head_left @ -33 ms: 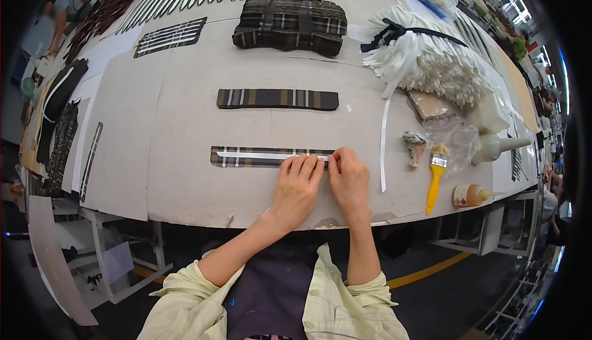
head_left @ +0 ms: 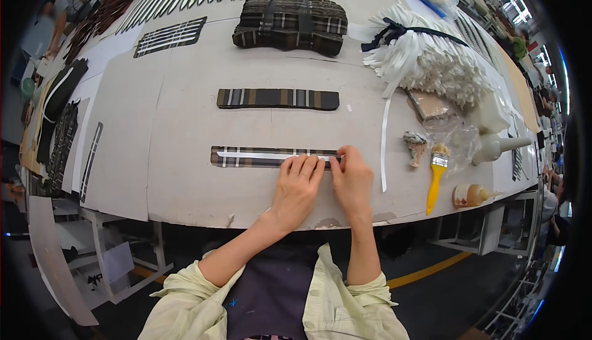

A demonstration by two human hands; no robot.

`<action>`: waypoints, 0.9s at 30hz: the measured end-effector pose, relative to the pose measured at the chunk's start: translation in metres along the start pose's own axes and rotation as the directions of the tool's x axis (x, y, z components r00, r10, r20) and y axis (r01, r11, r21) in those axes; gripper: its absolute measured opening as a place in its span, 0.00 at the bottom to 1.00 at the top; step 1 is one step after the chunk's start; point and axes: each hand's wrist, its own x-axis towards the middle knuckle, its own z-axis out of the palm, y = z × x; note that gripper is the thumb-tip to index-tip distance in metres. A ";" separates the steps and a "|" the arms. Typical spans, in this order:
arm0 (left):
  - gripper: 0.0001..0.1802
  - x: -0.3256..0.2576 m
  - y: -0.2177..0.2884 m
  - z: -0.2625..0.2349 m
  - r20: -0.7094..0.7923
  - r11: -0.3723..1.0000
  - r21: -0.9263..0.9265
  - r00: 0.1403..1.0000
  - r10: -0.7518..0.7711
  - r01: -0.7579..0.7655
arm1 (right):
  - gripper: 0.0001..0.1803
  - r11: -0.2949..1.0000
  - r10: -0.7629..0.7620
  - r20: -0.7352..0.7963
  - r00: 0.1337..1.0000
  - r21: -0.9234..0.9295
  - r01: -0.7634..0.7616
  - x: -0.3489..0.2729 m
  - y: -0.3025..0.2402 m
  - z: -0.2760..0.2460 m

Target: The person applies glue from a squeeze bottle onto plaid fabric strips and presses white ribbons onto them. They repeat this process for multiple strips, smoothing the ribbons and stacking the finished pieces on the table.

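A plaid fabric strip (head_left: pixel 231 161) lies crosswise on the table in front of me, a narrow white strip (head_left: pixel 259 154) along its length. My left hand (head_left: pixel 297 186) rests on both, its fingers side by side and pressing down right of the middle. At the right end, my right hand (head_left: pixel 353 183) has thumb and forefinger closed around the plaid strip's edge; the fingers partly hide that end. A short stack of plaid strips (head_left: pixel 277 99) sits farther back. Right of my hands, a single white strip (head_left: pixel 385 149) hangs from a tied bundle of white strips (head_left: pixel 425 62).
A yellow-handled brush (head_left: pixel 436 180), a small bottle of amber liquid (head_left: pixel 468 196) and a white nozzle bottle (head_left: pixel 496 147) stand or lie at the right. A tied plaid bundle (head_left: pixel 290 25) is at the back. Plaid pieces with white strips (head_left: pixel 171 36) lie back left.
My right hand has shifted slightly to the right along the plaid strip's end. The left hand stays in place.
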 end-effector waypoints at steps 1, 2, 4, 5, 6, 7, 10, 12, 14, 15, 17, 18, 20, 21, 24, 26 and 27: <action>0.26 0.000 0.000 0.000 -0.002 1.000 0.004 1.000 0.003 -0.003 | 0.04 0.999 0.040 -0.031 0.999 0.001 -0.040 -0.001 -0.005 -0.005; 0.26 0.000 0.000 0.001 -0.005 1.000 0.008 1.000 0.005 -0.005 | 0.05 1.000 -0.011 -0.074 0.997 -0.008 0.011 -0.003 -0.003 -0.007; 0.25 0.001 0.001 0.002 -0.024 1.000 0.005 1.000 -0.001 0.001 | 0.08 0.994 -0.112 -0.158 0.981 -0.034 0.108 -0.010 0.001 -0.011; 0.25 0.001 0.002 0.001 -0.023 1.000 -0.014 1.000 -0.015 0.014 | 0.09 0.981 -0.195 -0.125 0.973 -0.033 0.192 -0.011 -0.002 -0.008; 0.24 0.001 0.002 0.000 -0.023 0.999 -0.032 0.999 -0.029 0.029 | 0.11 0.961 -0.278 -0.091 0.956 -0.028 0.276 -0.013 -0.008 -0.004; 0.24 0.001 0.001 -0.002 -0.025 0.998 -0.045 0.999 -0.042 0.041 | 0.12 0.933 -0.360 -0.063 0.931 -0.017 0.359 -0.013 -0.013 0.000; 0.25 -0.003 -0.002 -0.005 -0.038 0.990 -0.125 0.997 -0.065 0.059 | 0.17 0.931 -0.357 0.003 0.934 -0.077 0.356 -0.017 -0.010 0.008; 0.25 -0.010 -0.011 -0.012 -0.037 0.995 -0.076 0.997 -0.067 0.064 | 0.19 0.921 -0.364 0.025 0.931 -0.139 0.363 -0.018 -0.010 0.008; 0.26 -0.019 -0.021 -0.019 -0.021 0.997 -0.050 0.998 -0.060 0.059 | 0.20 0.910 -0.371 0.008 0.928 -0.194 0.366 -0.018 -0.015 0.005; 0.26 -0.024 -0.027 -0.023 -0.008 0.998 -0.046 0.999 -0.053 0.053 | 0.21 0.904 -0.376 -0.001 0.927 -0.221 0.366 -0.018 -0.018 0.004; 0.27 -0.028 -0.031 -0.027 0.014 0.997 -0.062 0.999 -0.039 0.040 | 0.22 0.901 -0.408 0.023 0.913 -0.152 0.406 -0.020 -0.025 0.007; 0.27 -0.029 -0.033 -0.029 0.023 0.997 -0.076 0.999 -0.032 0.034 | 0.22 0.902 -0.414 0.058 0.908 -0.103 0.418 -0.021 -0.029 0.011; 0.27 -0.031 -0.037 -0.034 0.033 0.997 -0.073 0.999 -0.025 0.027 | 0.22 0.902 -0.421 0.092 0.902 -0.059 0.427 -0.020 -0.034 0.018; 0.27 -0.032 -0.037 -0.036 0.039 0.998 -0.059 0.999 -0.024 0.026 | 0.22 0.903 -0.417 0.093 0.904 -0.066 0.424 -0.022 -0.032 0.020; 0.26 -0.038 -0.046 -0.049 0.053 0.998 -0.003 0.997 -0.063 0.063 | 0.21 0.897 -0.422 0.111 0.900 -0.091 0.432 -0.022 -0.030 0.022; 0.26 -0.043 -0.052 -0.055 0.037 0.994 0.023 0.993 -0.109 0.108 | 0.21 0.895 -0.419 0.123 0.900 -0.111 0.432 -0.020 -0.032 0.020; 0.25 -0.047 -0.057 -0.057 0.016 0.990 0.034 0.990 -0.140 0.139 | 0.21 0.897 -0.417 0.122 0.901 -0.105 0.430 -0.021 -0.034 0.022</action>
